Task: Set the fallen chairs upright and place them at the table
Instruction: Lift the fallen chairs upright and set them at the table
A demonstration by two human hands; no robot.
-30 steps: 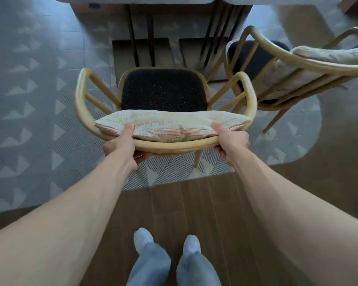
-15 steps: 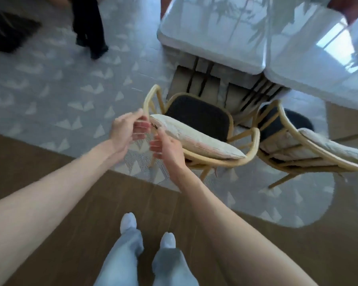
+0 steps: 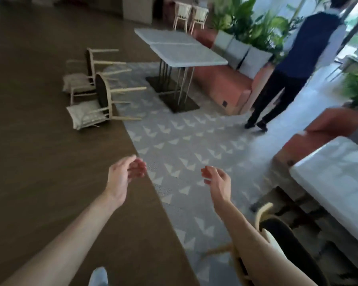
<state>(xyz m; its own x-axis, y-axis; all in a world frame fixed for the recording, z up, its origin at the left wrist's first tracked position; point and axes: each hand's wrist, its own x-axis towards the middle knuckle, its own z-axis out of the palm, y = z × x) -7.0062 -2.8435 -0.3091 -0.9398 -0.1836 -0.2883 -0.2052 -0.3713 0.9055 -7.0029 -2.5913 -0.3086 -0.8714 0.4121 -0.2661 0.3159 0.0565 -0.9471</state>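
Note:
Two pale wooden chairs lie tipped on their backs on the brown floor at the upper left, legs pointing right: the nearer fallen chair (image 3: 99, 104) and the farther fallen chair (image 3: 87, 73), each with a light cushion. Beyond them stands a white-topped table (image 3: 180, 47) on thin metal legs. An upright chair (image 3: 277, 230) stands at the lower right beside a second white table (image 3: 335, 178). My left hand (image 3: 124, 176) and my right hand (image 3: 217, 180) hang in front of me, fingers loosely curled, holding nothing.
A person in dark clothes (image 3: 293, 65) walks on the patterned rug (image 3: 184, 149) at the right. A reddish bench (image 3: 221, 83) with grey cushions and green plants (image 3: 252, 23) line the far side. Two upright chairs (image 3: 190, 13) stand at the back.
Both hands have let go of the chair they held by its backrest and are now free. My view has swung left, away from that table, to the two fallen chairs.

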